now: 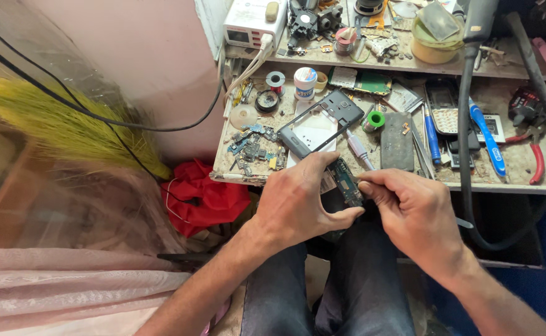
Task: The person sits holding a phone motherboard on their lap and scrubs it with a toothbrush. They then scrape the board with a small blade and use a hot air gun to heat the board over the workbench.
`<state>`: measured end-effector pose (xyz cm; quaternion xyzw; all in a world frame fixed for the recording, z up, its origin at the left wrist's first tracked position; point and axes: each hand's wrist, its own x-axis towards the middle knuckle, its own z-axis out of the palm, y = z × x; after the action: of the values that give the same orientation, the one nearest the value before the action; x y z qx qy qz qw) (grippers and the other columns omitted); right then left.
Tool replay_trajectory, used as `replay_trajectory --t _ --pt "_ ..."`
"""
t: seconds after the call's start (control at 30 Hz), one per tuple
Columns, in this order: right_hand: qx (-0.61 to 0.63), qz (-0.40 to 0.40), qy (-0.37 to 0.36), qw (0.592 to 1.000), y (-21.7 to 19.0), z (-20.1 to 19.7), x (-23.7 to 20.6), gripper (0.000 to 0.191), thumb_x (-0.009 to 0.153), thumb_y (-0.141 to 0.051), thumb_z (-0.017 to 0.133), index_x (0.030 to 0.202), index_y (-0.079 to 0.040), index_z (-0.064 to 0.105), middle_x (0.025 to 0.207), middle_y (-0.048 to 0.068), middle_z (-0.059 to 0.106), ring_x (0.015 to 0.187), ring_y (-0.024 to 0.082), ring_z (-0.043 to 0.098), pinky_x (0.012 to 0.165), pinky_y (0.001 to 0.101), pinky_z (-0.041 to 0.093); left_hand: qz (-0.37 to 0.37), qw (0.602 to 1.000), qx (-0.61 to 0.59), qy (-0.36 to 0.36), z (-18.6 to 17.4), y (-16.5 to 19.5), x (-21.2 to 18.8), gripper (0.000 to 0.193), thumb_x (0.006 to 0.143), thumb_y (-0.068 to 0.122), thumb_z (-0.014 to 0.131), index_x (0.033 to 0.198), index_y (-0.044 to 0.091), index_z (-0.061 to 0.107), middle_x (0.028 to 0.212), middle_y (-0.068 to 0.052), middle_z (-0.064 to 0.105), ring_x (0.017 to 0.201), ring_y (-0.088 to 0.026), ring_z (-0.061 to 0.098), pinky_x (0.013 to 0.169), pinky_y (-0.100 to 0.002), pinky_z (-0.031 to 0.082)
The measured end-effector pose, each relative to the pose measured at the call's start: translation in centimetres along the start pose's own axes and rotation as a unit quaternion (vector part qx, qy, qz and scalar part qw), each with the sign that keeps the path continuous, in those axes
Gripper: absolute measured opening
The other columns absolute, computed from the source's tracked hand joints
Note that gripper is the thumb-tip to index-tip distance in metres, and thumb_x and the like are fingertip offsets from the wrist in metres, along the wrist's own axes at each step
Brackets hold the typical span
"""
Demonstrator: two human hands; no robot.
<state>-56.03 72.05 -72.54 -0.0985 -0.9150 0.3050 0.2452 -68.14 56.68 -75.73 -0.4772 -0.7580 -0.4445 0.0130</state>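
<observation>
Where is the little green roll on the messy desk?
In the head view, the green roll sits mid-shelf on the workbench, just right of the dark phone frame and left of the flat dark panel.

Pink wall (148, 56), cluttered wooden workbench (503, 180) with an upper shelf (372, 65), daylit

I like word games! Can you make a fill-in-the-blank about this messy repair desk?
1. Both hands, left and right, hold a small circuit ____.
2. The cloth under the desk is ____.
3. The pliers have ____ handles.
4. The toothbrush is ____ and white.

Missing words: board, red, red, blue.
</observation>
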Motion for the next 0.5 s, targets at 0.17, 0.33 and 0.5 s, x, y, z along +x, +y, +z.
replay_trajectory --t 0.17,0.33,0.5 --pt "-0.002 -0.03 0.012 0.999 0.6 -0.3 0.1 0.014 0.092 -0.007 0.073 0.105 -0.001 0.074 0.085 0.013 0.074 0.068 0.011 0.068 0.059 0.0275 0.051 0.015 1.0 0.007 -0.002 0.6 0.6 0.0 0.08 0.067 0.047 0.089 0.126 0.003 0.06 0.099 -0.014 0.073 0.088 -0.03 0.074 0.075 -0.039 0.059" --pt "0.079 0.129 -0.026 0.988 1.5 -1.7 0.5 0.016 0.094 -0.013 0.072 0.108 -0.006 0.076 0.081 0.004 0.077 0.07 0.005 0.064 0.061 0.024 0.05 -0.006 1.0 0.027 -0.013 0.3 0.2 0.5 0.081 0.068 0.049 0.088 0.127 0.002 0.06 0.096 -0.014 0.072 0.085 -0.03 0.074 0.075 -0.04 0.059" --pt "0.134 0.133 -0.025 0.982 2.2 -0.1 0.2 0.02 0.087 -0.016 0.079 0.102 -0.004 0.074 0.084 0.0 0.072 0.073 0.005 0.062 0.063 0.0223 0.05 -0.022 0.999 0.048 -0.006 0.2 0.5 1.2 0.082 0.067 0.046 0.09 0.128 0.0 0.059 0.103 -0.018 0.072 0.092 -0.034 0.073 0.077 -0.043 0.058"
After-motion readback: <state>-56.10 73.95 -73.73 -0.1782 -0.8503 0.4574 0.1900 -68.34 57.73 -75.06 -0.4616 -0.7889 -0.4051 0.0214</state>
